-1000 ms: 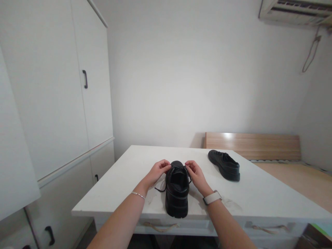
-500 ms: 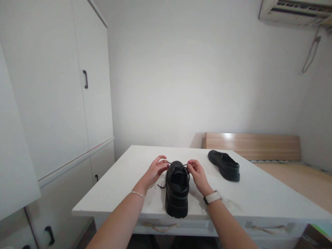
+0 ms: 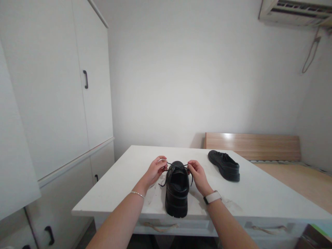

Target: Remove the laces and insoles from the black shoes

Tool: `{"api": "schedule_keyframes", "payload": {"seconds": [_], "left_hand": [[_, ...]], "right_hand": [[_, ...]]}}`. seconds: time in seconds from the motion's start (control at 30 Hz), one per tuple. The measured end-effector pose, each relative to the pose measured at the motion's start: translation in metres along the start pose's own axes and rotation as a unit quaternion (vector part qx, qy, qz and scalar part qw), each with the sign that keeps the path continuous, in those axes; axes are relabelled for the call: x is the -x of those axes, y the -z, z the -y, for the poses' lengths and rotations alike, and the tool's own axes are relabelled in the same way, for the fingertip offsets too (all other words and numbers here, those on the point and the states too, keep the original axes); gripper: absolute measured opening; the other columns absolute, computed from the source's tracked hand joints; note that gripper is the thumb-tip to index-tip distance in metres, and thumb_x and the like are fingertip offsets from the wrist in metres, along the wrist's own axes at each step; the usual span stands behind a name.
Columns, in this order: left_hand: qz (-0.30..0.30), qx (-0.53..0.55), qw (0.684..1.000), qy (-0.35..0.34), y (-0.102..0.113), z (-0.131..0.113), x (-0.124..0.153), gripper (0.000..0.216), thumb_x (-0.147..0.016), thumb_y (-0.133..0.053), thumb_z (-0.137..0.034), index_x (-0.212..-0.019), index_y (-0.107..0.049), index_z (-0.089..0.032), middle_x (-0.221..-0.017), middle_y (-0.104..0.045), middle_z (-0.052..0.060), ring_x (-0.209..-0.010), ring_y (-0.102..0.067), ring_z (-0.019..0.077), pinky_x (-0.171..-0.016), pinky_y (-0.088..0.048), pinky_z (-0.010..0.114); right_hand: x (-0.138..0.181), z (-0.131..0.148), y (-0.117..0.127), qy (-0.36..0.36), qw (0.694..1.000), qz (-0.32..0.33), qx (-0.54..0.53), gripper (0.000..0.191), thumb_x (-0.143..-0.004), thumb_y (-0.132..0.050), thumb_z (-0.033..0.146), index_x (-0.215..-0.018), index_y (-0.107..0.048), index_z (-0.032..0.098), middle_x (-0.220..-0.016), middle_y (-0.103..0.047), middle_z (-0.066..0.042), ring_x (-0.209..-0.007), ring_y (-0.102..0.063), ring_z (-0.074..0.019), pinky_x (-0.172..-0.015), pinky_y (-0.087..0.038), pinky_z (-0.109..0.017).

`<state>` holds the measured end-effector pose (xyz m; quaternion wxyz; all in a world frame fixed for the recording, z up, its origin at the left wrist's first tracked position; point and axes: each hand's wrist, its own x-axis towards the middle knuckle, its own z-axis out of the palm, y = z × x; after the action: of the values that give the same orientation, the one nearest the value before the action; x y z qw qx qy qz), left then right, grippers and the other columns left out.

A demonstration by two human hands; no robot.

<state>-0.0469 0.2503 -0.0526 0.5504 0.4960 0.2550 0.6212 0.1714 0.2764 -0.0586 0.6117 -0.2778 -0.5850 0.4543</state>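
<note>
A black lace-up shoe (image 3: 176,199) stands near the table's front edge, heel toward me. My left hand (image 3: 156,170) is pinched on a black shoelace at the shoe's left side. On the other side, my right hand (image 3: 196,172) pinches lace too, and the strands run between both hands across the top of the shoe. Loose lace ends hang down beside each side of the shoe. The second black shoe (image 3: 225,166) rests apart at the right, angled away from me, its laces partly visible.
Both shoes are on a white table (image 3: 121,186) with rope-handled drawers below. White cabinets (image 3: 59,103) line the left. Behind the table at right is a bed frame with a wooden headboard (image 3: 254,147). An air conditioner (image 3: 298,14) hangs high on the right.
Both hands stay almost in place, still pinching the laces. The lace hanging at the right has swung slightly outward, away from the shoe.
</note>
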Motion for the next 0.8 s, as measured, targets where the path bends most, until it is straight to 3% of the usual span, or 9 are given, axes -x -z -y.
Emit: {"api": "schedule_keyframes", "payload": {"seconds": [0.17, 0.33, 0.53, 0.8], "left_hand": [[0.004, -0.062, 0.998, -0.013, 0.001, 0.006, -0.003, 0.035, -0.061, -0.085, -0.015, -0.088, -0.063, -0.017, -0.079, -0.060, -0.001, -0.077, -0.056, 0.0117, -0.072, -0.040, 0.023], [0.029, -0.111, 0.993, -0.003, 0.000, 0.008, -0.001, 0.037, -0.064, -0.086, -0.022, -0.093, -0.064, -0.017, -0.077, -0.065, 0.002, -0.078, -0.059, 0.0156, -0.073, -0.038, 0.027], [0.042, -0.111, 0.993, 0.012, 0.001, 0.007, -0.002, 0.024, -0.068, -0.073, -0.016, -0.091, -0.064, -0.016, -0.063, -0.059, -0.003, -0.060, -0.047, 0.0108, -0.060, -0.030, 0.024], [0.029, -0.034, 0.998, 0.034, 0.000, 0.000, 0.001, 0.030, -0.055, -0.054, -0.011, -0.083, -0.062, -0.016, -0.062, -0.048, -0.004, -0.057, -0.040, 0.0099, -0.052, -0.023, 0.024]], "right_hand": [[0.000, 0.000, 0.002, -0.013, 1.000, -0.001, -0.011, 0.037, -0.071, -0.077, 0.051, -0.084, -0.057, 0.023, -0.069, -0.061, 0.000, -0.064, -0.056, -0.0181, -0.060, -0.044, -0.032], [-0.002, -0.003, 0.003, -0.033, 0.999, -0.005, -0.042, 0.036, -0.071, -0.078, 0.048, -0.086, -0.058, 0.023, -0.067, -0.058, 0.004, -0.057, -0.051, -0.0133, -0.054, -0.039, -0.027], [-0.003, -0.004, 0.004, -0.084, 0.992, -0.023, -0.092, 0.034, -0.066, -0.081, 0.042, -0.086, -0.062, 0.023, -0.064, -0.051, 0.006, -0.053, -0.043, -0.0101, -0.048, -0.029, -0.023], [0.001, 0.006, 0.002, -0.128, 0.981, 0.010, -0.148, 0.033, -0.059, -0.086, 0.034, -0.083, -0.067, 0.021, -0.072, -0.060, 0.002, -0.063, -0.052, -0.0121, -0.058, -0.040, -0.026]]}}
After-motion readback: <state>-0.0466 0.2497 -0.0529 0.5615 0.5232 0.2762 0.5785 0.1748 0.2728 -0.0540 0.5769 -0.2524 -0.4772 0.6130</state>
